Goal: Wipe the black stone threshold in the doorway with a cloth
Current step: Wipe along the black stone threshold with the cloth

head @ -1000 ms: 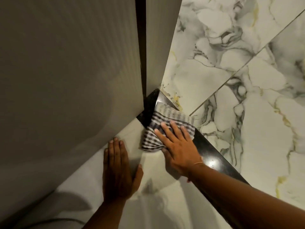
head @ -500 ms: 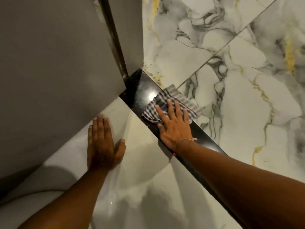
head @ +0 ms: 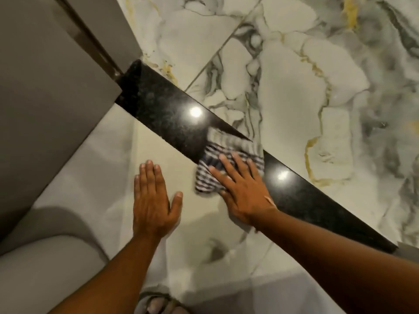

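The black stone threshold (head: 163,107) runs as a glossy strip from the door frame at upper left down to the lower right. A black-and-white checked cloth (head: 210,175) lies across its middle, overhanging the near edge. My right hand (head: 242,189) presses flat on the cloth, fingers spread and pointing up-left. My left hand (head: 152,200) rests flat, palm down, on the pale floor tile just left of the cloth, holding nothing.
A grey door and frame (head: 56,91) stand at the threshold's upper-left end. Veined white marble tiles (head: 294,94) lie beyond the strip, plain pale tiles (head: 108,159) on my side. My sandalled foot (head: 158,304) shows at the bottom edge.
My right hand has slid the cloth along the threshold away from the door frame, toward the lower right. The strip's end by the door is now uncovered. My left hand stays planted.
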